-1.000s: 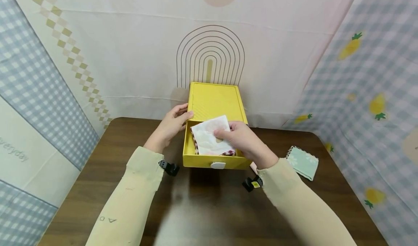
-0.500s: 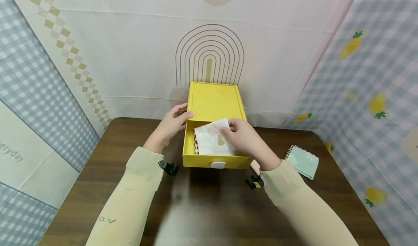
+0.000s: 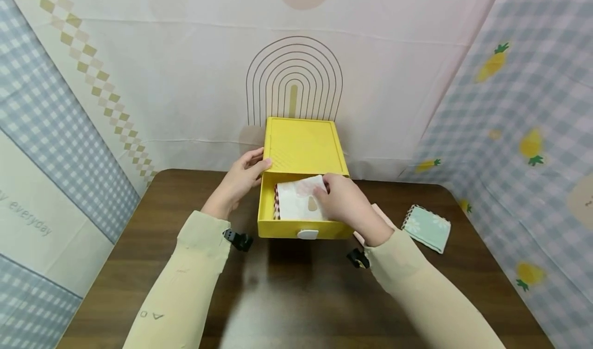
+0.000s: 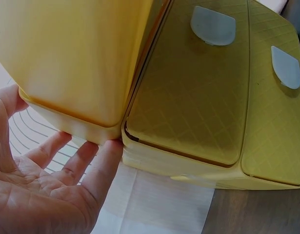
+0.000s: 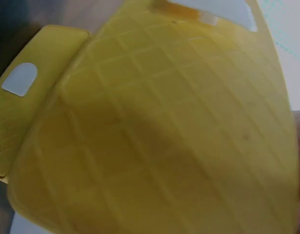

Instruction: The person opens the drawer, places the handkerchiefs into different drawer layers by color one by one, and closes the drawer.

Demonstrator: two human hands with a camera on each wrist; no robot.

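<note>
A yellow drawer cabinet stands against the back cloth, its top drawer pulled out. Inside that drawer lies a folded white cloth with a dark red checked edge. My right hand pinches the cloth's right side, thumb on top; in the right wrist view the drawer front hides most of that hand. My left hand rests on the cabinet's left side near the front, thumb at the top edge. In the left wrist view its extended fingers touch the yellow side.
A folded mint-green cloth lies on the brown table at the right. Part of a pink cloth shows behind my right wrist. Lower drawers with white pulls are shut beneath the top one. Patterned fabric hangs around the table.
My right hand has lowered the white cloth into the drawer, shifting it slightly right, so it lies flatter. My left hand has stayed at the cabinet's side.
</note>
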